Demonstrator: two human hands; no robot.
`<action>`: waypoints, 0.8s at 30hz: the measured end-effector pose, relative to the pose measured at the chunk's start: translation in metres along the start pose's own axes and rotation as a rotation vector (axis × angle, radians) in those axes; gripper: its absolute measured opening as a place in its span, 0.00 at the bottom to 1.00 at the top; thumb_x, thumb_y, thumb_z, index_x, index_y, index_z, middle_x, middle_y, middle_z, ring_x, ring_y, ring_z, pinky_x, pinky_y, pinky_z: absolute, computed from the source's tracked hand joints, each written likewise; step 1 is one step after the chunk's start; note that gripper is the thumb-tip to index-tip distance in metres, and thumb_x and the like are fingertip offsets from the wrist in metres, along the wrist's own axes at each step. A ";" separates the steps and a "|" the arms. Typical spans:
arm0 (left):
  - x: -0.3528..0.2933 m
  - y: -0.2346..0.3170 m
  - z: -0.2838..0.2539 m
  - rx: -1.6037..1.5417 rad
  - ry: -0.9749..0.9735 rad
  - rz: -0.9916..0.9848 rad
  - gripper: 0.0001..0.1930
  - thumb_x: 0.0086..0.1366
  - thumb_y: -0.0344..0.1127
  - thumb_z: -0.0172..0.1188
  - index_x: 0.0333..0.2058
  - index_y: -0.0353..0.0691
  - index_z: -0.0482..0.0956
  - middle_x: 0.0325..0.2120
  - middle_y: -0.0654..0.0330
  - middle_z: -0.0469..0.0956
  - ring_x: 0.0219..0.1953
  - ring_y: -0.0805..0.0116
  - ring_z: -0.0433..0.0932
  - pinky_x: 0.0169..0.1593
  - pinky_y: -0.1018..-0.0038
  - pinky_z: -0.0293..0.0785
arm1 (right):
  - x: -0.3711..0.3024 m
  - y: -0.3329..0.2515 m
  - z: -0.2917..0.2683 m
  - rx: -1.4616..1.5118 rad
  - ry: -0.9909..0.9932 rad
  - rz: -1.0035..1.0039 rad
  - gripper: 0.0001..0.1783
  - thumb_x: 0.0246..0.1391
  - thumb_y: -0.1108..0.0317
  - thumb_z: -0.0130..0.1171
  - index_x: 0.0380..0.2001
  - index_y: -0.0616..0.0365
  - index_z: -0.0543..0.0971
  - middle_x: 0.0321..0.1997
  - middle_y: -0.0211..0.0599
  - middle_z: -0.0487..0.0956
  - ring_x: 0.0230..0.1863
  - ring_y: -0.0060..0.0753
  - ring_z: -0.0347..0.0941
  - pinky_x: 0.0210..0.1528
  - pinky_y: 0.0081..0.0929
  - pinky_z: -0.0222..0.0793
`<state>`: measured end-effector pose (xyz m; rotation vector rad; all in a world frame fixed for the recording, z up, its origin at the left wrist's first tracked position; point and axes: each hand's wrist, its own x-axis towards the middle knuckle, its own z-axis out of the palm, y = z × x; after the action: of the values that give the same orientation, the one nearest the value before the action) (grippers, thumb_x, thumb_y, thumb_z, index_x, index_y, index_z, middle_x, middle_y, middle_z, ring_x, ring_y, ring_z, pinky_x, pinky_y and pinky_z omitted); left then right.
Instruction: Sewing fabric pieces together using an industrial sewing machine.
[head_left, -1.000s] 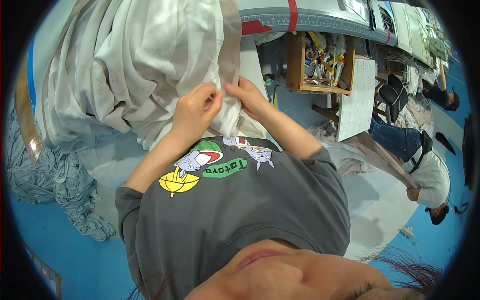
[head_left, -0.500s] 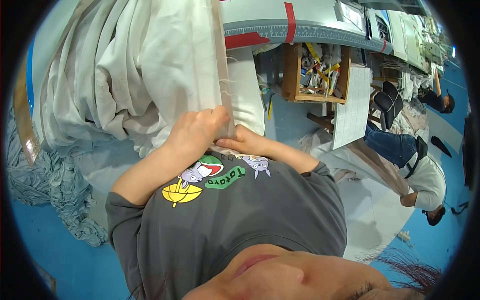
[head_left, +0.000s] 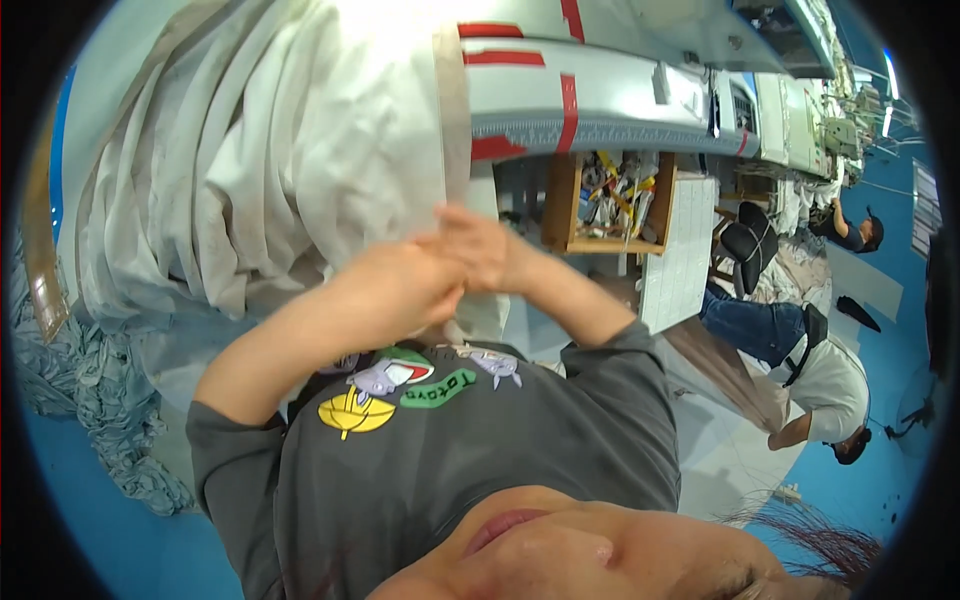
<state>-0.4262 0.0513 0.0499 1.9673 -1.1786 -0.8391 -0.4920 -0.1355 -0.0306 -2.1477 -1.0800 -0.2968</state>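
Observation:
A long cream cloth (head_left: 350,130) lies in deep folds over the work surface, with a flat beige band (head_left: 453,120) along its right edge. At the near end of that band my two hands come together in front of my grey shirt. My left hand (head_left: 415,285) is curled closed on the cloth's near edge. My right hand (head_left: 485,250) overlaps its fingers from the right; motion smears them, and whether they grip the cloth cannot be made out. A little pale cloth shows just below the hands.
Right of the cloth runs a table edge with a ruler strip (head_left: 630,135) and red tape (head_left: 568,110). Below stands a wooden drawer (head_left: 620,245) of small tools, beside a white panel (head_left: 682,255). Crumpled grey-blue cloth (head_left: 110,400) lies left. Another person (head_left: 835,390) bends at the right.
My hands have shifted slightly and overlap more, the right one now raised over the left. The view has tilted, so the table edge and drawer appear further left and lower.

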 end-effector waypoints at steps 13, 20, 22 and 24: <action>0.144 -0.135 -0.198 0.577 0.985 -0.315 0.14 0.55 0.39 0.59 0.36 0.36 0.75 0.32 0.48 0.77 0.37 0.49 0.76 0.41 0.62 0.71 | 0.025 0.018 -0.007 0.168 -0.031 0.049 0.05 0.45 0.76 0.57 0.28 0.61 0.80 0.39 0.39 0.80 0.44 0.36 0.77 0.48 0.33 0.74; 0.173 -0.194 -0.242 0.684 1.014 -0.335 0.15 0.55 0.44 0.59 0.35 0.37 0.76 0.32 0.48 0.77 0.38 0.48 0.75 0.41 0.60 0.71 | 0.048 0.038 -0.021 0.243 -0.060 -0.002 0.08 0.43 0.74 0.56 0.29 0.65 0.78 0.39 0.43 0.79 0.46 0.40 0.76 0.49 0.35 0.73; 0.180 -0.200 -0.249 0.679 1.025 -0.323 0.16 0.55 0.44 0.59 0.34 0.37 0.76 0.32 0.47 0.77 0.38 0.48 0.75 0.42 0.60 0.71 | 0.055 0.043 -0.028 0.270 -0.103 0.043 0.07 0.48 0.74 0.55 0.29 0.63 0.80 0.37 0.43 0.80 0.45 0.37 0.78 0.49 0.29 0.73; 0.188 -0.203 -0.255 0.676 1.036 -0.310 0.16 0.55 0.44 0.59 0.34 0.37 0.77 0.32 0.47 0.77 0.38 0.48 0.76 0.42 0.61 0.71 | 0.058 0.047 -0.032 0.269 -0.103 0.052 0.07 0.48 0.74 0.54 0.29 0.63 0.80 0.37 0.42 0.81 0.45 0.37 0.78 0.49 0.29 0.72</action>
<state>-0.0564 0.0107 -0.0064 2.6097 -0.5309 0.5568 -0.4156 -0.1408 -0.0023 -1.9625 -1.0551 -0.0142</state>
